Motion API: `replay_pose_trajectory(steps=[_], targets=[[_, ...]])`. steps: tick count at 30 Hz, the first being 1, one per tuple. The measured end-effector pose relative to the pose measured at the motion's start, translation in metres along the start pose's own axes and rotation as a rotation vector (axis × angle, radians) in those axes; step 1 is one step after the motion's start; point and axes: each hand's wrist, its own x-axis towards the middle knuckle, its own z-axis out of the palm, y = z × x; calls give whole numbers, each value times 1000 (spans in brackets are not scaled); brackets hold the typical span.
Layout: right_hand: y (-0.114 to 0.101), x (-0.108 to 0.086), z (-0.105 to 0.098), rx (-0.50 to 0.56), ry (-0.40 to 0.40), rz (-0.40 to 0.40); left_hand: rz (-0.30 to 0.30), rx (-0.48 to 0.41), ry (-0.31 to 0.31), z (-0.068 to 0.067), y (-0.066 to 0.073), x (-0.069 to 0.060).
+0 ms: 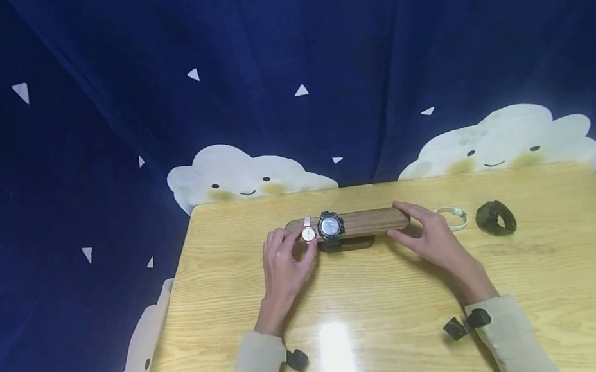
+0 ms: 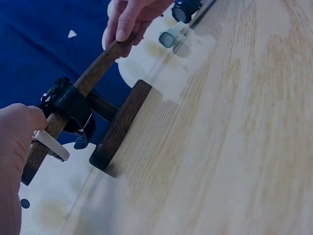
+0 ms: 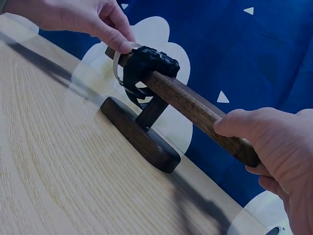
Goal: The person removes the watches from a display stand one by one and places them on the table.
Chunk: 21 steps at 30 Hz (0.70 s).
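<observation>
A: Doing what with the left hand (image 1: 283, 260)?

B: Pinching the small white-strapped watch (image 1: 308, 234) between thumb and forefinger, at the left end of the wooden bar (image 1: 376, 221).

A: And with the right hand (image 1: 434, 239)?

B: Gripping the opposite end of the bar, putting the thumb on the near side and the fingers on the far side. Not being able to tell the tightness of either grip.

A: Finding the wooden watch stand where?

B: Standing by its base (image 1: 355, 244) on the table (image 1: 391, 334), near to the far edge, and bearing also the bulky black watch (image 1: 330, 226).

A: Fearing what from here?

B: Fearing, as a judgement only, a slip of the small watch over the bar's end, coming from a too strong outward pull. Suspecting also a possible tipping of the stand, coming from uneven pressing on both ends.

A: Seeing some obstacle?

B: Noticing the bulky watch sitting just beside the small one, blocking the inward way along the bar. Seeing also a white watch (image 1: 459, 211) lying near the right hand, a second black watch (image 1: 488, 214) lying farther right, and a blue curtain (image 1: 254, 56) hanging behind the table.
</observation>
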Motion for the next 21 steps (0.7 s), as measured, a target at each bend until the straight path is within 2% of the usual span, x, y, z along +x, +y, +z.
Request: replay_pose_trajectory(steps=[7,21], targets=[[1,0,-1,0,1,-5,16,1,12,1,-1,1],[-1,0,-1,3,1,-8,3,-6,12,-3,-3,1]])
